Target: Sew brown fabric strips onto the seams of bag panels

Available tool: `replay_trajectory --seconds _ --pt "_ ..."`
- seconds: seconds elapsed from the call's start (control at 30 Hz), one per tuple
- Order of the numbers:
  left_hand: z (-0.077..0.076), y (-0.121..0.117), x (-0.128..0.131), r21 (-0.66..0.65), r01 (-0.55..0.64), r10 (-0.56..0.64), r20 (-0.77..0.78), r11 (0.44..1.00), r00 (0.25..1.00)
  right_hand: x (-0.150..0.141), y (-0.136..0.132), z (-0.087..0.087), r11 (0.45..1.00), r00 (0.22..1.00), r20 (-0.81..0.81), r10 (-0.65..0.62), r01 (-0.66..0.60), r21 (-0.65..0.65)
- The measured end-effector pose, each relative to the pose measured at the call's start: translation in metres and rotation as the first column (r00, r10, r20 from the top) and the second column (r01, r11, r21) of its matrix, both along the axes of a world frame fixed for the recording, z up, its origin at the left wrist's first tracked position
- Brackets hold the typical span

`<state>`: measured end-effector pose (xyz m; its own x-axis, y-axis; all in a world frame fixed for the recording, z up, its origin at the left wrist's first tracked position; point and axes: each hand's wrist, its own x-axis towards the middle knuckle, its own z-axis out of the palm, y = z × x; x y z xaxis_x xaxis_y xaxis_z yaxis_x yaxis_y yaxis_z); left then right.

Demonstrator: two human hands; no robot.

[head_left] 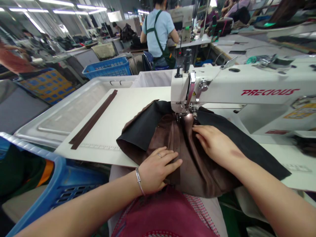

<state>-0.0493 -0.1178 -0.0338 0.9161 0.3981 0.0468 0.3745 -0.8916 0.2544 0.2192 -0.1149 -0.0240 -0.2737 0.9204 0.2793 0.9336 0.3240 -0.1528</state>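
A brown leather piece (pixel 190 168) with a black underside (pixel 140 123) lies bunched under the needle and presser foot (pixel 181 117) of a white sewing machine (pixel 214 82). My left hand (pixel 158 169) rests flat on the leather, fingers stretched beside a stitched seam. Right of the needle, my right hand (pixel 214 143) closes its fingers on a raised fold of the same leather; its thumb is hidden. Part of the leather hangs over the table's front edge towards my lap.
Two dark brown strips (pixel 93 118) lie on the white table (pixel 138 95) at the left. Beyond its edge are a white plastic tub (pixel 59 121) and a blue basket (pixel 59 177). A person in a light blue shirt (pixel 158 33) sits at another machine ahead.
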Motion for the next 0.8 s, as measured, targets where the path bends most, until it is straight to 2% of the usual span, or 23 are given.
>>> replay_trajectory --seconds 0.07,0.17,0.3,0.4,0.47,0.53,0.6,0.63,0.73,0.8 --pt "0.000 0.000 -0.001 0.001 -0.003 0.003 0.012 1.000 1.000 -0.004 0.018 -0.012 1.000 0.998 0.051 -0.025 0.025 -0.003" --pt "0.000 -0.001 -0.001 -0.001 -0.005 0.005 0.018 1.000 1.000 -0.003 0.023 -0.023 0.996 0.993 0.088 -0.084 0.084 0.009" --pt "-0.003 -0.001 -0.001 -0.003 -0.013 0.013 0.042 1.000 0.999 0.026 0.011 -0.023 0.976 0.958 0.189 -0.218 0.218 0.021" --pt "-0.004 -0.002 0.000 -0.007 -0.009 0.009 0.058 1.000 0.998 0.038 0.000 -0.015 0.967 0.931 0.262 -0.255 0.243 0.077" --pt "-0.004 -0.003 0.000 -0.008 -0.012 0.013 0.065 1.000 0.998 0.030 -0.010 -0.009 0.983 0.957 0.242 -0.159 0.131 0.128" --pt "-0.005 -0.004 0.002 -0.010 -0.019 0.020 0.071 1.000 0.997 0.012 -0.024 -0.003 0.988 0.979 0.196 0.062 -0.088 0.124" --pt "-0.004 -0.005 0.003 -0.028 -0.019 0.021 0.077 0.999 0.997 -0.008 -0.041 -0.001 0.954 0.947 0.137 0.291 -0.298 0.033" --pt "-0.002 -0.004 0.003 -0.050 -0.021 0.026 0.085 0.999 0.996 -0.016 -0.049 -0.003 0.936 0.930 0.106 0.352 -0.352 -0.021" --pt "0.015 0.002 0.001 -0.246 -0.078 0.121 0.168 0.966 0.978 -0.032 -0.070 -0.017 0.929 0.928 0.081 0.365 -0.356 -0.104" --pt "0.033 0.009 -0.004 -0.431 -0.194 0.328 0.261 0.881 0.908 -0.034 -0.079 -0.028 0.950 0.939 0.145 0.311 -0.305 -0.065"
